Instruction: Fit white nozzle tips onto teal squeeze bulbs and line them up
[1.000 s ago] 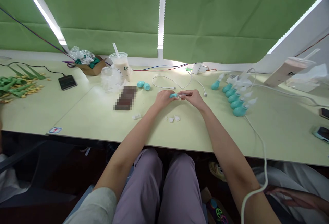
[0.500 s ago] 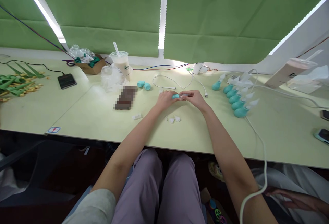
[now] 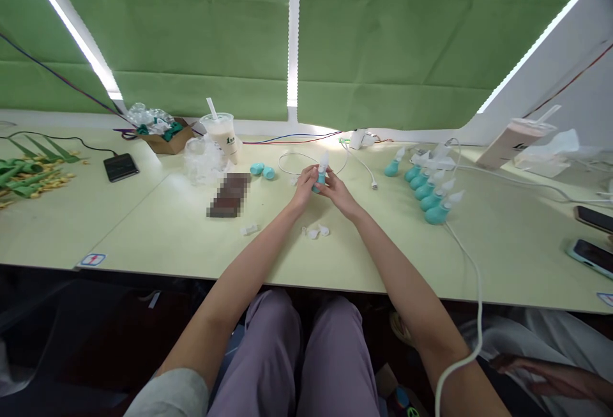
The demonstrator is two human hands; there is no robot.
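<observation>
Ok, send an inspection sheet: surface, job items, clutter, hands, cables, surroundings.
Surface: pale table, seam toward the left.
Job items: white-tipped teal bulb held tip up; six tipped bulbs at right; two teal pieces left of it; small white pieces nearer the front edge.
Clutter: drink cup, plastic bag and cardboard box, back left.
Hands: left hand and right hand both on the held bulb.
Cables: white cable hangs over the front edge.
Surroundings: green curtain behind; another person's hand lower right.

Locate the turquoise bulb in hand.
In the head view's centre, the turquoise bulb is held between the left hand and right hand, white tip upward.
</observation>
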